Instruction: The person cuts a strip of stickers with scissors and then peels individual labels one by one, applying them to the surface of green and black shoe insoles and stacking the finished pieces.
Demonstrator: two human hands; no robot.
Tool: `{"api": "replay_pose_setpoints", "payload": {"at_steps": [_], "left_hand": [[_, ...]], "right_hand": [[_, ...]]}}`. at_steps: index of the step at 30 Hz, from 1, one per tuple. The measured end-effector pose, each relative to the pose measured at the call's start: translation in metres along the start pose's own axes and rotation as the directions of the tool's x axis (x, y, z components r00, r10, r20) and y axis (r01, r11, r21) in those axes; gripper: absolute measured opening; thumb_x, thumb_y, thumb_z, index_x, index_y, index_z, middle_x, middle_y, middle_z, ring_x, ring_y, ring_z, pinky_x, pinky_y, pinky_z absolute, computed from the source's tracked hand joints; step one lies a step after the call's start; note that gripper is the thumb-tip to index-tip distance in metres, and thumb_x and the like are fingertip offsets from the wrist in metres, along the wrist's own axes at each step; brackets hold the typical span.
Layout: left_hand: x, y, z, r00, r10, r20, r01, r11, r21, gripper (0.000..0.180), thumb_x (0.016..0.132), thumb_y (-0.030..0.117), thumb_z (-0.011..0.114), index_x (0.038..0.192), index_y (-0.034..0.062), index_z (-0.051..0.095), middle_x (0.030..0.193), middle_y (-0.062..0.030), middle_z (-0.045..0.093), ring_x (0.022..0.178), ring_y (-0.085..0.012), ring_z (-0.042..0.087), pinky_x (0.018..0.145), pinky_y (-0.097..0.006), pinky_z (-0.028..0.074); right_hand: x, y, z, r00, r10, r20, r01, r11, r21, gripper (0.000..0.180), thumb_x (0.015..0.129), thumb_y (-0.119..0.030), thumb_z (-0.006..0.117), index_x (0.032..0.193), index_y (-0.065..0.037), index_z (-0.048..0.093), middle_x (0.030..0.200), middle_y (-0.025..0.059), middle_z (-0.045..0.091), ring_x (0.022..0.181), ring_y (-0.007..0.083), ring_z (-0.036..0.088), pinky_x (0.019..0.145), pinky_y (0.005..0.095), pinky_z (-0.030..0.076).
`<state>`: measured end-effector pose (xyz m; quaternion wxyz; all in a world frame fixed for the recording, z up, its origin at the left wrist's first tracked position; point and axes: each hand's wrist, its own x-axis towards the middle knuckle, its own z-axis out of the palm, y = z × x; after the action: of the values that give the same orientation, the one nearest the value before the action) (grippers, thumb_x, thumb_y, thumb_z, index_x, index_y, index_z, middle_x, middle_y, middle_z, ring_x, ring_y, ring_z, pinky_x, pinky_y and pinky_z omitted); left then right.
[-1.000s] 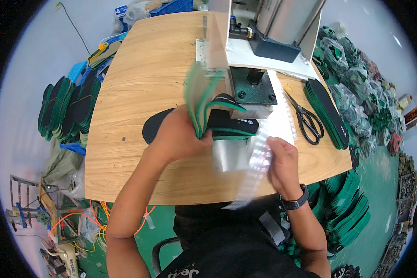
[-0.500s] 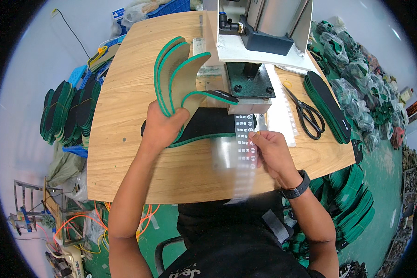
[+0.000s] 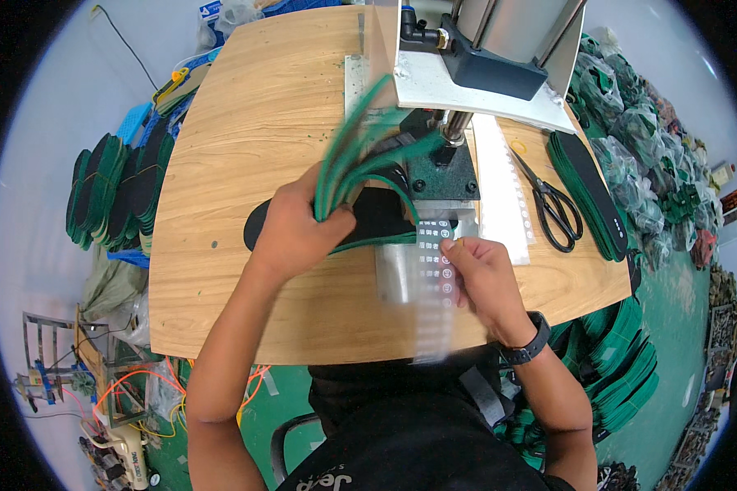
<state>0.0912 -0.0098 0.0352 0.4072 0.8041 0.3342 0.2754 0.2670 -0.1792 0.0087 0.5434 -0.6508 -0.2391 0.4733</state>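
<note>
My left hand is closed round the lower part of several green-edged insoles, which fan upward and are blurred. Beneath them, a black insole lies flat with its right end at the press. The lowest held insole bends over toward the press plate. Between thumb and fingers, my right hand pinches a clear film strip with rows of white printed marks. The strip's top end reaches the metal block under the plate; its lower end hangs blurred toward the table's front edge.
Over the wooden table stands the press housing. White sheets, black scissors and a stack of insoles lie to the right. Bundled insoles are at far left; bagged pieces pile up beyond the right side.
The held insoles have swung rightward toward the press with my left hand. More of the press shaft shows, and its plate sits lower. My right hand stays on the film strip.
</note>
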Motion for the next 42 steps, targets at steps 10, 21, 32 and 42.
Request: {"api": "replay_pose_setpoints", "payload": {"at_steps": [10,21,32,42], "left_hand": [[0.005,0.005,0.009,0.963,0.154,0.221,-0.211,0.942,0.26,0.077,0.063,0.015,0.076,0.132,0.0036,0.045,0.108,-0.0206,0.062,0.103,-0.0357,0.058,0.093,-0.039,0.044],[0.001,0.005,-0.007,0.999,0.03,0.017,-0.03,0.999,-0.026,0.027,0.071,0.007,0.064,0.095,-0.003,0.061,0.077,-0.0139,0.064,0.068,-0.0211,0.058,0.066,-0.033,0.048],[-0.001,-0.002,-0.006,0.989,0.007,-0.148,-0.043,0.97,-0.24,0.007,0.072,0.004,0.058,0.075,-0.0015,0.057,0.061,-0.0037,0.052,0.059,-0.01,0.045,0.057,-0.028,0.043],[0.0,-0.006,-0.003,0.988,0.052,-0.149,-0.074,0.986,-0.148,0.009,0.071,0.004,0.06,0.073,-0.0015,0.053,0.06,-0.0054,0.051,0.057,-0.0112,0.043,0.056,-0.029,0.042]], "right_hand": [[0.0,0.003,0.0,0.999,-0.05,-0.001,0.05,0.999,0.004,0.032,0.094,-0.022,0.055,0.069,-0.003,0.056,0.055,0.0027,0.056,0.041,0.007,0.049,0.036,0.0195,0.036],[-0.002,0.006,-0.014,0.978,-0.082,-0.19,0.138,0.943,0.303,0.024,0.094,-0.019,0.053,0.083,0.001,0.061,0.064,0.0047,0.06,0.046,0.0095,0.052,0.04,0.0209,0.041],[0.007,-0.002,-0.006,0.998,0.004,0.058,-0.001,0.998,-0.063,0.033,0.095,-0.021,0.052,0.068,-0.002,0.058,0.055,0.0036,0.057,0.04,0.0082,0.049,0.035,0.0201,0.037],[0.01,-0.002,-0.006,0.999,0.013,0.048,-0.011,0.998,-0.057,0.032,0.095,-0.021,0.056,0.069,-0.003,0.057,0.053,0.0032,0.055,0.036,0.0084,0.045,0.032,0.0209,0.033]]}}
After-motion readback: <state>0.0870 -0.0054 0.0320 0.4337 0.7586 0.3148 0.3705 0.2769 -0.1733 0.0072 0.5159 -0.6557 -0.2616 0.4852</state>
